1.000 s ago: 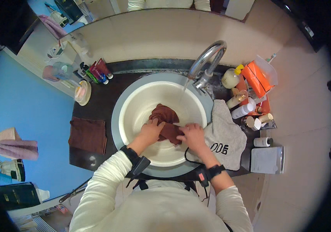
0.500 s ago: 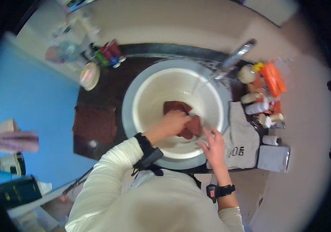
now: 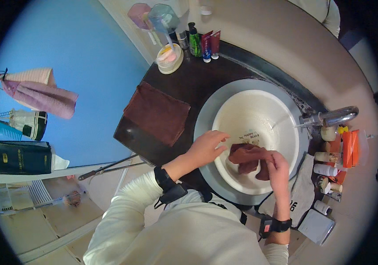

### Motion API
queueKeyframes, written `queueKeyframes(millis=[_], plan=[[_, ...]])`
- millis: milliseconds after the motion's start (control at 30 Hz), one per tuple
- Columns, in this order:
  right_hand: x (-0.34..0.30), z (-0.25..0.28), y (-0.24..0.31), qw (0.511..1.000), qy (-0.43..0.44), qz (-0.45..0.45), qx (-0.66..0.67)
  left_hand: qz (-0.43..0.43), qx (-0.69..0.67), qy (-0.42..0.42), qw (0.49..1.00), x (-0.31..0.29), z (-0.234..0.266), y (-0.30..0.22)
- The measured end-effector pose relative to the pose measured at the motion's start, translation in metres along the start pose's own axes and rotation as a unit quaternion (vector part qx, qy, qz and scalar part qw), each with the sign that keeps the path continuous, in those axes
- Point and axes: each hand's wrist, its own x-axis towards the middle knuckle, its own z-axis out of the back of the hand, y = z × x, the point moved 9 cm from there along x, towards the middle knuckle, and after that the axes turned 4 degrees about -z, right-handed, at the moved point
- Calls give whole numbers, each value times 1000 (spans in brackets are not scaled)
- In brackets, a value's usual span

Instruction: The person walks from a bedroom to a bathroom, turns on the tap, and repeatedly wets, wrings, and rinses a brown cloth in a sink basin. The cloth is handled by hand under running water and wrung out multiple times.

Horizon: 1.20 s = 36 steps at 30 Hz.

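A crumpled reddish-brown cloth [image 3: 245,154] hangs partly lifted in a white basin [image 3: 259,105], which sits inside a grey sink [image 3: 204,115]. My right hand [image 3: 279,170] pinches the cloth's right end over the basin's near right side. Over the left rim, my left hand [image 3: 207,149] is open, its fingers apart and bent a little, with nothing in them. A second brown cloth [image 3: 158,114] lies spread flat on the dark counter [image 3: 193,76] to the left.
A chrome tap [image 3: 334,117] reaches over the basin from the right. Beside it stand several bottles, jars and an orange packet [image 3: 351,148]. A grey cloth [image 3: 298,191] lies at the near right. Tubes, a green pump bottle [image 3: 194,42] and a round dish [image 3: 170,59] stand at the back left.
My left hand has come off the cloth and moved to the basin's left rim. My right hand has taken hold of the cloth and raised part of it. The view has turned left.
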Motion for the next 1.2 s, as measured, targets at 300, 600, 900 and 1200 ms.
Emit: queueKeyframes(millis=[300, 600, 900, 1200], plan=[[-15, 93, 99, 967, -148, 96, 181, -53, 11, -48, 997, 55, -41, -36], [-5, 118, -47, 952, -147, -48, 264, 102, -264, 24, 959, 104, -17, 3], [-4, 62, -139, 956, -247, -72, -138, -109, 195, 149, 963, 108, -92, -9], [-4, -11, -115, 995, -15, -31, -90, -139, 415, 367, 821, 59, -179, 41]])
